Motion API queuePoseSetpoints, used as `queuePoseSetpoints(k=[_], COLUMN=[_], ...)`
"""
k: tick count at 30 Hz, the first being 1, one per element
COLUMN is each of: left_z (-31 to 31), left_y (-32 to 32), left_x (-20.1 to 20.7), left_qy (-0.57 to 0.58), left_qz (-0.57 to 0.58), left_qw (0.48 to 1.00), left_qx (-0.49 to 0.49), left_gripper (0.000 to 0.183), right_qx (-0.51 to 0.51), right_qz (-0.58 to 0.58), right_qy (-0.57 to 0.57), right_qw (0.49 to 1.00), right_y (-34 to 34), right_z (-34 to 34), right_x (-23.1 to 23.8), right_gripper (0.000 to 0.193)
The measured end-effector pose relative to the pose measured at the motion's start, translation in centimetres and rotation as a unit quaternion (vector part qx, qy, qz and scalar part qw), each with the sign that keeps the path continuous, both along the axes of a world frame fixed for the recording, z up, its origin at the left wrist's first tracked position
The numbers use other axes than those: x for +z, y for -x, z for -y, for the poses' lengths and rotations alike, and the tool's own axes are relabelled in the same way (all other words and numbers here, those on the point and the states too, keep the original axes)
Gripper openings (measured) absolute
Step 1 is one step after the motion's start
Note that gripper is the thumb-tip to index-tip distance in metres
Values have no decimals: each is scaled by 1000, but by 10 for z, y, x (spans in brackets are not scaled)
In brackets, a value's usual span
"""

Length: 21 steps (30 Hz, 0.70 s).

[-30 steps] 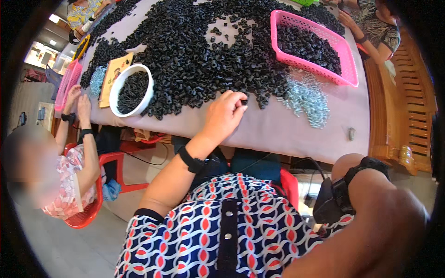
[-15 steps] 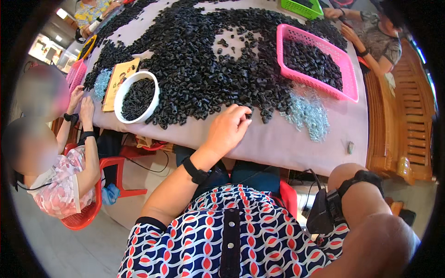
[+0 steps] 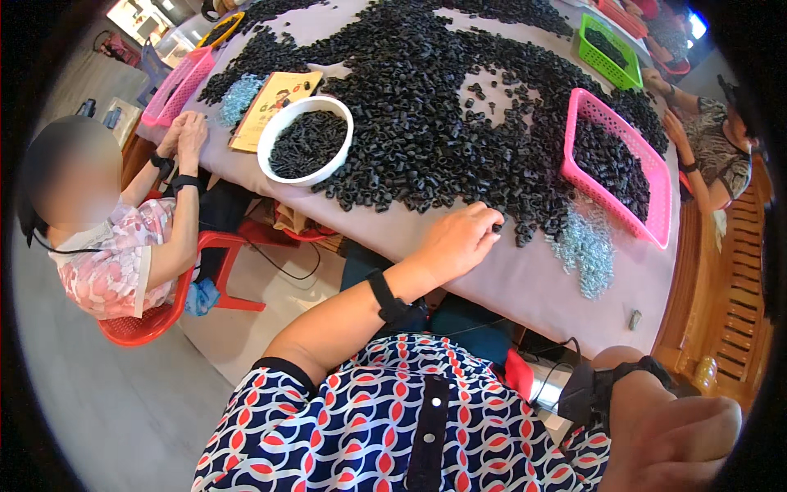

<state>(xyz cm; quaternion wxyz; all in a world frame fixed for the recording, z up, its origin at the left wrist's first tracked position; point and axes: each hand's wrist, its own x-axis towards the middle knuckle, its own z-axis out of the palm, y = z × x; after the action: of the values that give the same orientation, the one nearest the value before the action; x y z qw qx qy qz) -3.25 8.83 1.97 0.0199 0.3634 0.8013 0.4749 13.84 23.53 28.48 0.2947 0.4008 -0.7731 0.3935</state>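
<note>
My left hand [image 3: 464, 238] reaches across to the near edge of the table, knuckles up. Its thumb and fingers are pinched on a small black piece [image 3: 498, 228], only partly visible. Right beside it spreads a large heap of short black tube-like pieces [image 3: 426, 156]. At the lower right my right arm is bent, with a black strap round it. What looks like my right hand [image 3: 689, 435] is large and close there. Its fingers cannot be made out.
A white bowl [image 3: 348, 156] of thin black pieces stands left, by a yellow booklet [image 3: 250, 135]. Right are a pink basket [image 3: 616, 205] of black pieces, clear bits [image 3: 589, 254] and a green basket [image 3: 621, 75]. Co-workers sit left and right; a wooden bench [image 3: 725, 312] flanks the table.
The whole view has shifted, so the table's things sit further right. My left hand stays at the heap's edge, still pinched. At left, the co-worker's hands have come together.
</note>
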Motion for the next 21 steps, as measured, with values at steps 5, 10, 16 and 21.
queuePoseSetpoints(k=[5,10,16,21], left_z=[3,-4,-2,-6], left_y=[-1,-3,-2,-3], left_x=[-6,-8,-6,-7], left_qy=[-8,-13,-14,-5], left_qz=[-4,4,-24,-23], left_qw=[1000,1000,999,1000], left_qx=[11,5,22,4], left_gripper=[19,19,18,19], right_qx=[-1,1,111,178], right_qz=[-48,18,48,83], right_qy=[27,73,112,164], right_qw=[998,997,986,967], right_y=[26,21,11,22], right_z=[37,48,53,48], right_x=[2,-1,-14,-19], right_gripper=[24,29,26,23])
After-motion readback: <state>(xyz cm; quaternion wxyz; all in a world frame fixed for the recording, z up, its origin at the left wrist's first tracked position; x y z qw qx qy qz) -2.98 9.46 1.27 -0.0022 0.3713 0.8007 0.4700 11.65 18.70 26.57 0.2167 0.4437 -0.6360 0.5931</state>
